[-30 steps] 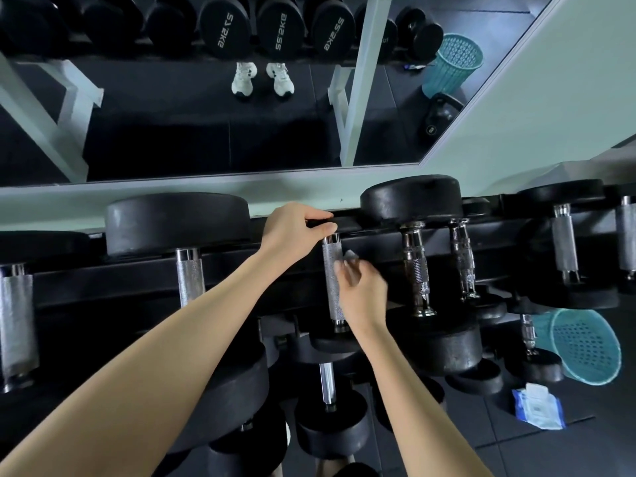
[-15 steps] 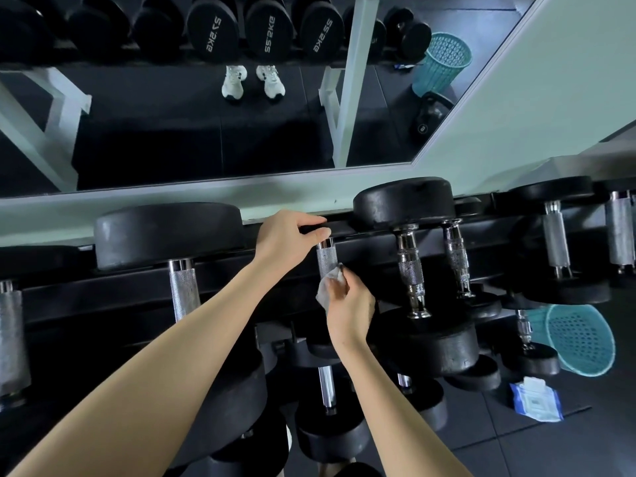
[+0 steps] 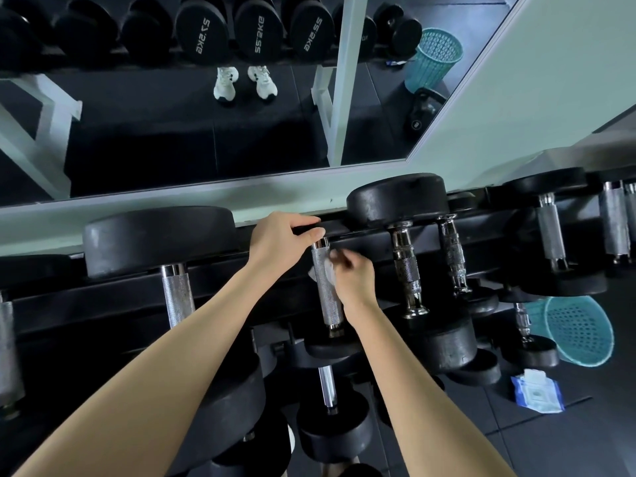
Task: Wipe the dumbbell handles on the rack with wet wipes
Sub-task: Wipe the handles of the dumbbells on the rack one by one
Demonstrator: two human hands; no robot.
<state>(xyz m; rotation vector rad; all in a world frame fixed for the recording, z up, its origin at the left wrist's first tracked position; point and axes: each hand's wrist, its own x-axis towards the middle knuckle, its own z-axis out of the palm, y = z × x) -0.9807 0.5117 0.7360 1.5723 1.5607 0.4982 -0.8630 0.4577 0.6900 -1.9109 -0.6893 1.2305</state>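
A black dumbbell rack (image 3: 103, 304) runs across the view with several dumbbells on it. In the middle, one knurled silver handle (image 3: 328, 301) points toward me. My left hand (image 3: 280, 241) grips the black far head of that dumbbell at the rack's top. My right hand (image 3: 354, 278) presses a white wet wipe (image 3: 326, 271) against the upper part of the handle, the wipe folded around its right side. The lower half of the handle is bare.
More dumbbell handles stand left (image 3: 177, 297) and right (image 3: 407, 270). A wet wipe pack (image 3: 537, 394) lies on the dark floor at lower right, beside a teal basket (image 3: 581, 330). A wall mirror (image 3: 206, 98) above reflects the rack and white shoes.
My right hand with the wipe has slid up the handle from its lower part to the upper part near my left hand. The left hand has kept its grip.
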